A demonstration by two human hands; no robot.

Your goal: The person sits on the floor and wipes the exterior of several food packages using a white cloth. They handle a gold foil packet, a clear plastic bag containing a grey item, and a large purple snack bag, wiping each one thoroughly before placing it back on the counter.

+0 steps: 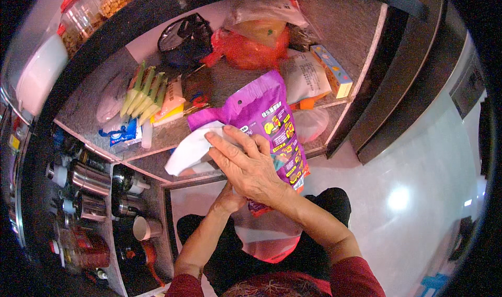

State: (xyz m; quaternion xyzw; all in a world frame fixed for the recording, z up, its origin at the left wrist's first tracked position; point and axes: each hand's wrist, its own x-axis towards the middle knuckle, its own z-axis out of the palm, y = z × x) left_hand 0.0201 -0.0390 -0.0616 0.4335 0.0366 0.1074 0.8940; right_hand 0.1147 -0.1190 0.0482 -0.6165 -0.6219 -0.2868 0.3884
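Observation:
A purple packaging bag [261, 106] with yellow pictures is held up tilted in front of the shelf. My right hand [251, 166] presses a white wipe [191, 149] against the bag's face, fingers together over it. The wipe's loose end hangs past the bag's left edge. My left hand [228, 199] is under the right one, at the bag's lower left, and supports the bag from behind. Its fingers are hidden by the right hand and the bag. Below the hands, a clear plastic bag with a red edge [277, 251] lies across my lap.
On the shelf are green-and-white slim packets [145, 96], a red plastic bag [256, 46], a black bag [185, 38] and a small blue box [333, 72]. Lower left compartments hold metal cups [89, 177] and a white cup [146, 228]. Dark cabinet edges stand at right.

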